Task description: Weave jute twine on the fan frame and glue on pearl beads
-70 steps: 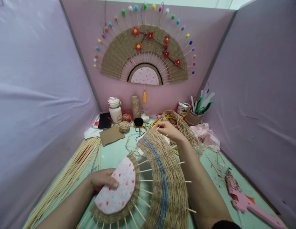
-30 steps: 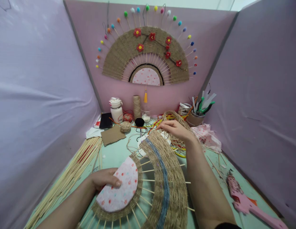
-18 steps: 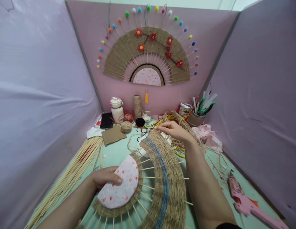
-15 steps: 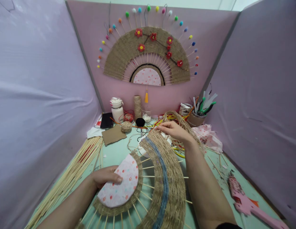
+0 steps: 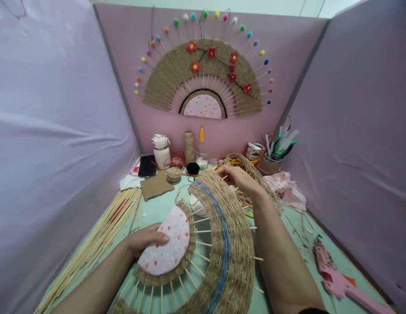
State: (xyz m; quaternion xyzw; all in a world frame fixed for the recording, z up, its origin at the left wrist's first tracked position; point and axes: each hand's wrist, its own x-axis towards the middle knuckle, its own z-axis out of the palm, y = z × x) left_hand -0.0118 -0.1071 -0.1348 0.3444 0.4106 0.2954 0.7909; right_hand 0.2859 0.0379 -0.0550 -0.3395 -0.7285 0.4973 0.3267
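Observation:
A woven twine fan with a blue band and thin wooden ribs is held up over the table, tilted toward the right. My left hand grips its pink-dotted half-round centre, thumb on top and the other fingers hidden beneath. At the fan's upper end, my right hand is at the outer edge beside the rib tips. Its fingers are bent together and partly behind the weave, seeming to grip that edge. Under the fan, part of a white round object shows.
A finished-looking fan hangs on the pink back wall. Behind the work stand a white bottle, a twine spool and a tool pot. Bamboo sticks lie left; a pink glue gun lies right.
The upper end of the fan has risen and the fan has turned a little in my hands. My right hand's fingers have moved from above the end to its outer edge.

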